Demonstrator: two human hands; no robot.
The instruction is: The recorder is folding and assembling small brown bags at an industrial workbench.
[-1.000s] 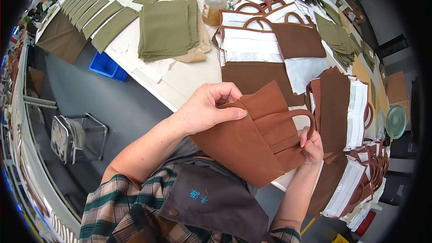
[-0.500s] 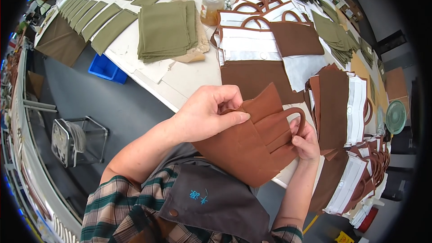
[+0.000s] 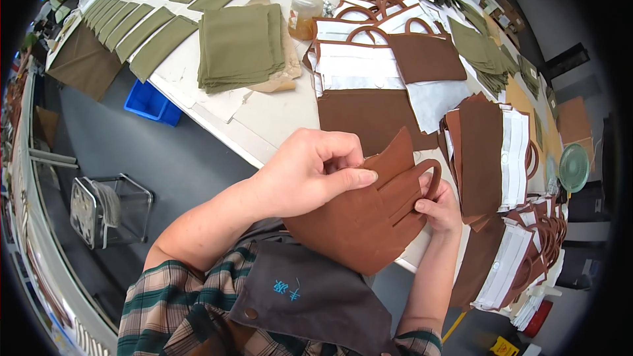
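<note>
Both hands hold a reddish-brown bag panel above my lap, at the table's near edge. My left hand pinches its upper edge between thumb and bent fingers; a pointed flap of the panel stands up beside the thumb. On the other side, my right hand grips the panel next to its curved brown handle, with the thumb in front and the fingers partly hidden behind. Folds run across the panel between the hands. Just beyond lie dark brown panels with white linings and handles.
Stacked bag pieces stand right of my hands, with more below. Olive pieces are piled on the table, others in rows at the far left. A glue bottle stands behind. On the floor are a blue bin and metal-framed stool.
My left hand has shifted slightly right along the panel's upper edge. The panel's folds are pressed closer together, and its handle tilts a little more. Both hands keep their hold.
</note>
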